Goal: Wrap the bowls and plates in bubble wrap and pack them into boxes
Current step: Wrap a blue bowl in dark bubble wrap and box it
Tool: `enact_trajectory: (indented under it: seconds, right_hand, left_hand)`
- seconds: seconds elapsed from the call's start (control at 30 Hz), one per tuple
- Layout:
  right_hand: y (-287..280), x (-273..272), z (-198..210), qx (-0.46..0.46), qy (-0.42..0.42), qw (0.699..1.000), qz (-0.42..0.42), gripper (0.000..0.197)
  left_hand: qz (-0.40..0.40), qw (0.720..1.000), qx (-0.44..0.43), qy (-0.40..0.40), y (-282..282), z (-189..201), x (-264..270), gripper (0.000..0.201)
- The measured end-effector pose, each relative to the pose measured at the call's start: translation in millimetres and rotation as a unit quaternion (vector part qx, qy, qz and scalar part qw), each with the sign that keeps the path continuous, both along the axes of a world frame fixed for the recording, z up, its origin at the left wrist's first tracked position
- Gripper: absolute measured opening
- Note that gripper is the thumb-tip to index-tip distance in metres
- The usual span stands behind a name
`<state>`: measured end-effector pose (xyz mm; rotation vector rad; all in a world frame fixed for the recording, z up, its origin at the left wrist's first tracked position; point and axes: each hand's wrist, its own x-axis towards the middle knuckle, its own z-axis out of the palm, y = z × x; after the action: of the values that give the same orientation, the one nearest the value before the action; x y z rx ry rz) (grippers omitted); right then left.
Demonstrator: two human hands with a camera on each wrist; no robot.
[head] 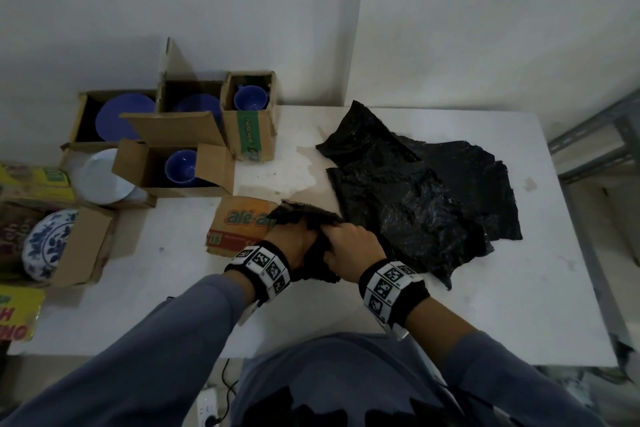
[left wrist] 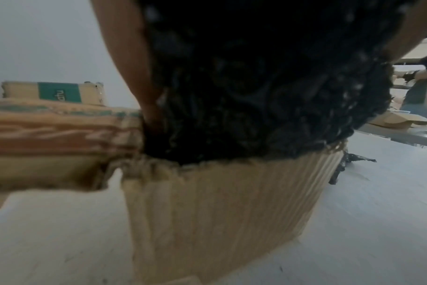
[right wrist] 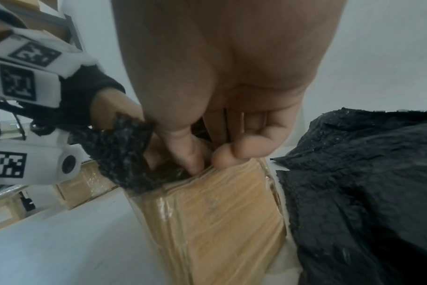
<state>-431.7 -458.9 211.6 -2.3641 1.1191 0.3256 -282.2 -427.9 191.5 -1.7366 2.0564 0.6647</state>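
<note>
You are at the packing step: both hands press a bundle wrapped in black bubble wrap (head: 311, 218) down into the small printed cardboard box (head: 239, 218) at centre frame on the white worktop (head: 173, 288). Your left hand (head: 291, 236) and right hand (head: 349, 243) meet over the box mouth, fingers curled on the wrap. Next, judged: seat it fully, then let go.

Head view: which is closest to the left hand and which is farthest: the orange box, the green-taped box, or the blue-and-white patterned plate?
From the left hand:
1. Orange box, right under the hand, touching it.
2. Green-taped box, farther back on the table, with a blue cup inside.
3. Blue-and-white patterned plate, far off at the left edge, in an open box.
</note>
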Motion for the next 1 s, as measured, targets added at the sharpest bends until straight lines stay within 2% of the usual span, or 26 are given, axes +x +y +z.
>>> enact_trajectory:
  seconds: [0.17, 0.23, 0.3, 0.4, 0.57, 0.63, 0.73, 0.83, 0.9, 0.93, 1.0]
  right_hand:
    - [-7.0, -4.0, 3.8, -0.012, -0.046, 0.999, -0.008, 0.042]
    - [-8.3, -6.5, 5.8, -0.032, -0.078, 0.996, -0.034, 0.040]
    - [-9.8, -9.0, 7.3, -0.041, -0.098, 0.993, -0.058, 0.044]
    - [-11.9, -11.0, 8.4, -0.047, -0.100, 0.991, -0.079, 0.046]
    - [-11.9, -12.9, 4.5, -0.030, -0.108, 0.987, -0.113, 0.045]
    - [-11.4, -15.5, 2.5, -0.024, -0.109, 0.986, -0.121, 0.044]
    - [-9.8, -18.8, -0.7, -0.017, -0.111, 0.986, -0.121, 0.042]
    - [-8.7, -19.6, -2.9, -0.015, -0.107, 0.987, -0.115, 0.044]
    - [-8.0, -19.0, -3.1, -0.014, -0.104, 0.988, -0.113, 0.046]
    - [-8.1, -18.6, -2.7, -0.013, -0.103, 0.988, -0.113, 0.047]
    - [-8.8, -18.0, -1.7, -0.014, -0.104, 0.988, -0.117, 0.046]
  left_hand:
    - [-0.015, 0.999, -0.021, 0.036, 3.6, 1.2, 6.2, 0.052]
    - [-0.020, 0.999, -0.024, 0.031, 3.8, 2.3, 11.0, 0.046]
    - [-0.013, 0.998, -0.040, 0.040, 5.3, 5.7, 12.3, 0.050]
    - [-0.023, 0.998, -0.052, 0.029, 8.6, 13.2, 6.2, 0.057]
    - [-0.007, 1.000, -0.009, 0.007, 5.0, 7.3, -3.7, 0.058]
    - [-0.031, 0.999, -0.027, -0.003, 1.0, 2.0, -4.0, 0.055]
    - [-0.058, 0.997, -0.043, 0.035, -1.3, 0.1, -9.1, 0.065]
    - [-0.072, 0.994, -0.069, 0.040, -1.8, 2.4, -9.2, 0.072]
    - [-0.065, 0.995, -0.052, 0.049, -0.7, 1.2, -3.7, 0.078]
    - [-0.054, 0.997, -0.031, 0.050, 0.5, 1.0, -0.4, 0.075]
    - [-0.042, 0.998, -0.008, 0.056, 0.9, 5.2, 6.3, 0.055]
